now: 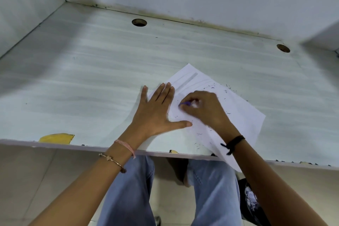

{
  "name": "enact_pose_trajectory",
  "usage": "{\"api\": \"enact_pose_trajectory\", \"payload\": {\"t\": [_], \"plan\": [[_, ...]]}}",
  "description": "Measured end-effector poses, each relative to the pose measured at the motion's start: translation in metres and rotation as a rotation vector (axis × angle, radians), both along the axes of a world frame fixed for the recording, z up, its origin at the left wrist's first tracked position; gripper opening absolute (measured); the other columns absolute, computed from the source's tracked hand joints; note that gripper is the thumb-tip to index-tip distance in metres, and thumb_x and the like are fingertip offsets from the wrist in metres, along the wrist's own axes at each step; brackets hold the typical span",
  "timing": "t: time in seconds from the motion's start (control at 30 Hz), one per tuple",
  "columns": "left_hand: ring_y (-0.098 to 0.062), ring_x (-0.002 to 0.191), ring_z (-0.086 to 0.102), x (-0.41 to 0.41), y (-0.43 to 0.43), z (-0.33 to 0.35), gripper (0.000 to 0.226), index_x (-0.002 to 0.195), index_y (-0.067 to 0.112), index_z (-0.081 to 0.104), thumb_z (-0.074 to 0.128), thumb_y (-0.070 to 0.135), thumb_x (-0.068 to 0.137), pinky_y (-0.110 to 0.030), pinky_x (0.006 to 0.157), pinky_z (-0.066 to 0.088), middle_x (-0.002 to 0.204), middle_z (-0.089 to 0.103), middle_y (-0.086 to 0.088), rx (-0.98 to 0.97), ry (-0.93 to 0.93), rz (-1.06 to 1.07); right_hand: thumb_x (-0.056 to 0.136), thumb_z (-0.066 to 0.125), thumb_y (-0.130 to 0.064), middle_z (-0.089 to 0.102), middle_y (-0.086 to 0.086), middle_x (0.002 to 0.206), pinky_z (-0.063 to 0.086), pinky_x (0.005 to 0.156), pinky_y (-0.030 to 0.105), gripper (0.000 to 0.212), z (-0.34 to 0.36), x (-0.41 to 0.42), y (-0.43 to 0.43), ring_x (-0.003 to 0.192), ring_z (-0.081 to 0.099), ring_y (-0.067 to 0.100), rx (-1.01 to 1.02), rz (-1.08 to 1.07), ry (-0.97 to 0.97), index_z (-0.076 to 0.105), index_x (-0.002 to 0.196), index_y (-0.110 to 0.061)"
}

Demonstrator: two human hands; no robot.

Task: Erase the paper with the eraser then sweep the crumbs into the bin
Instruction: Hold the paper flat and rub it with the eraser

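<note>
Clearly mid-erasing: the left hand (157,110) lies flat, fingers spread, pinning the paper (244,115) at the desk's (91,79) near edge, while the right hand (205,108) pinches the purple eraser (185,104) against the sheet. Dark crumbs (199,134) already litter the paper; none look swept yet, and what may be the bin (247,200) waits below right.
</note>
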State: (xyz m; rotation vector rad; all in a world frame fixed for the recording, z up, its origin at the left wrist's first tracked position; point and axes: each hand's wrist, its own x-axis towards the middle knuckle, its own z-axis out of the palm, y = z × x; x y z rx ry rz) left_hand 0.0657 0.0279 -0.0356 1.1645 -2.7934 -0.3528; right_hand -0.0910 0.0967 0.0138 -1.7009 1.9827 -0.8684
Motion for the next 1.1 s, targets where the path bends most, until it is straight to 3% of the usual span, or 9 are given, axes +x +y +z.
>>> {"api": "enact_pose_trajectory", "payload": {"t": [0.1, 0.23, 0.4, 0.57, 0.7, 0.9, 1.03, 1.1], "plan": [[-0.007, 0.147, -0.019, 0.000, 0.001, 0.000, 0.125, 0.156, 0.018, -0.008, 0.019, 0.098, 0.064, -0.057, 0.116, -0.015, 0.163, -0.014, 0.005, 0.010, 0.011, 0.004, 0.075, 0.074, -0.009, 0.065, -0.004, 0.069, 0.036, 0.061, 0.007, 0.003, 0.001, -0.003, -0.004, 0.064, 0.053, -0.005, -0.036, -0.084, 0.007, 0.074, 0.076, -0.012], [-0.010, 0.148, -0.018, 0.000, -0.001, -0.001, 0.126, 0.156, 0.016, -0.007, 0.010, 0.097, 0.062, -0.058, 0.116, -0.012, 0.164, -0.013, 0.002, -0.030, -0.012, -0.010, 0.075, 0.075, -0.012, 0.068, -0.005, 0.073, 0.037, 0.065, 0.008, 0.003, -0.001, 0.016, 0.006, 0.068, 0.053, -0.002, 0.074, 0.110, 0.028, 0.074, 0.077, -0.015], [-0.007, 0.147, -0.020, 0.000, 0.002, 0.002, 0.125, 0.156, 0.018, -0.009, 0.019, 0.097, 0.063, -0.055, 0.116, -0.017, 0.163, -0.015, 0.005, 0.021, 0.007, 0.008, 0.075, 0.075, -0.013, 0.067, -0.003, 0.071, 0.036, 0.059, 0.005, 0.002, 0.000, -0.018, -0.009, 0.062, 0.052, -0.007, -0.042, -0.185, 0.020, 0.073, 0.074, -0.013], [-0.009, 0.148, -0.017, -0.001, -0.001, 0.001, 0.128, 0.156, 0.016, -0.007, 0.006, 0.099, 0.059, -0.058, 0.116, -0.012, 0.164, -0.012, 0.003, -0.021, -0.014, 0.000, 0.075, 0.075, -0.012, 0.067, -0.006, 0.071, 0.036, 0.064, 0.008, 0.002, -0.002, 0.011, 0.003, 0.067, 0.054, -0.005, 0.050, 0.057, 0.013, 0.075, 0.077, -0.013], [-0.008, 0.147, -0.020, 0.000, 0.002, 0.003, 0.124, 0.156, 0.017, -0.009, 0.020, 0.096, 0.065, -0.056, 0.116, -0.015, 0.163, -0.015, 0.004, 0.015, -0.007, 0.004, 0.076, 0.074, -0.012, 0.063, -0.007, 0.067, 0.035, 0.058, 0.005, 0.002, 0.003, -0.021, -0.011, 0.061, 0.052, -0.011, -0.046, -0.178, 0.033, 0.074, 0.075, -0.010], [-0.010, 0.148, -0.018, 0.000, -0.001, 0.000, 0.126, 0.155, 0.016, -0.008, 0.010, 0.098, 0.061, -0.059, 0.116, -0.012, 0.164, -0.013, 0.002, -0.027, -0.020, -0.008, 0.076, 0.075, -0.013, 0.067, -0.005, 0.073, 0.037, 0.067, 0.008, 0.002, -0.001, 0.011, 0.004, 0.070, 0.053, -0.004, 0.050, 0.115, 0.045, 0.075, 0.078, -0.014], [-0.007, 0.147, -0.021, 0.000, 0.002, 0.002, 0.124, 0.155, 0.018, -0.011, 0.019, 0.097, 0.065, -0.057, 0.115, -0.016, 0.163, -0.016, 0.005, 0.014, -0.011, 0.000, 0.076, 0.074, -0.012, 0.066, -0.004, 0.071, 0.036, 0.058, 0.004, 0.001, 0.004, -0.023, -0.013, 0.061, 0.052, -0.010, -0.020, -0.150, 0.044, 0.075, 0.076, -0.012], [-0.007, 0.147, -0.021, 0.000, 0.001, 0.002, 0.124, 0.156, 0.018, -0.010, 0.018, 0.097, 0.064, -0.057, 0.116, -0.016, 0.163, -0.015, 0.005, 0.014, -0.003, 0.004, 0.076, 0.073, -0.011, 0.067, -0.004, 0.071, 0.036, 0.059, 0.005, 0.001, 0.002, -0.015, -0.012, 0.063, 0.053, -0.009, -0.007, -0.120, 0.049, 0.074, 0.076, -0.012]]}}
